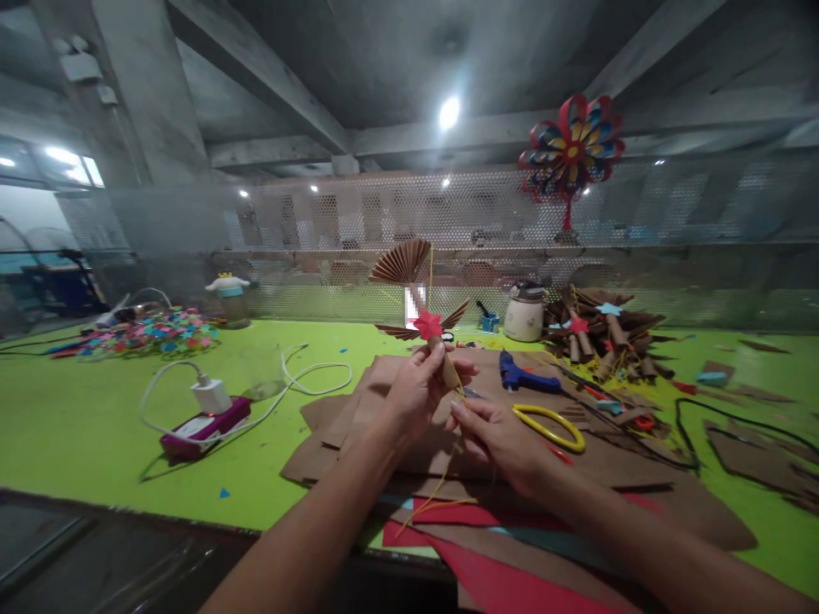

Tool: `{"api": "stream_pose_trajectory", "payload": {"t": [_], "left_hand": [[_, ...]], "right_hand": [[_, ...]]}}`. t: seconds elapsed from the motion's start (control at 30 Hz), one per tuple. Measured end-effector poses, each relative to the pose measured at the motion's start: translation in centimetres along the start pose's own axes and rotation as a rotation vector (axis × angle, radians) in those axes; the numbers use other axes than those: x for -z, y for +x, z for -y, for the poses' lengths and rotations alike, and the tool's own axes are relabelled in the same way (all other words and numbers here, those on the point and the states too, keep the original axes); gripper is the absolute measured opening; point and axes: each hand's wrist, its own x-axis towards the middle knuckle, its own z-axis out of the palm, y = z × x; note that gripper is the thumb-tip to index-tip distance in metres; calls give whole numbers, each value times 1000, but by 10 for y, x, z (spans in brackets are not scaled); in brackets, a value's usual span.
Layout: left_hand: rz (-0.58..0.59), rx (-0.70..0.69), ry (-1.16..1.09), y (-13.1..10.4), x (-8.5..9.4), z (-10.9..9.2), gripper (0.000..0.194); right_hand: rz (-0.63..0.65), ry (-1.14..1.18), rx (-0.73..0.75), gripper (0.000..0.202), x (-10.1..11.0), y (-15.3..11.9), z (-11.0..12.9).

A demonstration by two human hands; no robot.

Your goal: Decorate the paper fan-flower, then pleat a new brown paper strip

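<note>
My left hand (427, 375) grips a brown paper craft (450, 372) by its rolled tube. A pleated fan (403, 261) tops the craft, with folded wings at its sides and a red paper star (427, 324) on its front. Just below and to the right, my right hand (486, 431) pinches a thin yellow string (441, 486) near the tube's lower end. The string's loose ends hang over the brown paper sheets (377, 384). A pair of yellow-handled scissors (548, 428) and a blue glue gun (528, 375) lie to the right of my hands.
On the green table (275, 477), a purple power strip (206, 426) with a white plug and cable sits left. Colourful paper stars (157, 333) are heaped farther back. Several similar crafts (611, 333) are piled at right, beside a white jar (525, 312). A perforated screen (307, 222) stands behind.
</note>
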Motion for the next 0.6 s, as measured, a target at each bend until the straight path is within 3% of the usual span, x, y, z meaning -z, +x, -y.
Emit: {"api": "stream_pose_trajectory", "payload": {"t": [0.6], "left_hand": [[-122, 65, -65, 5, 4, -2, 11]], "right_hand": [[108, 47, -31, 40, -6, -4, -6]]}}
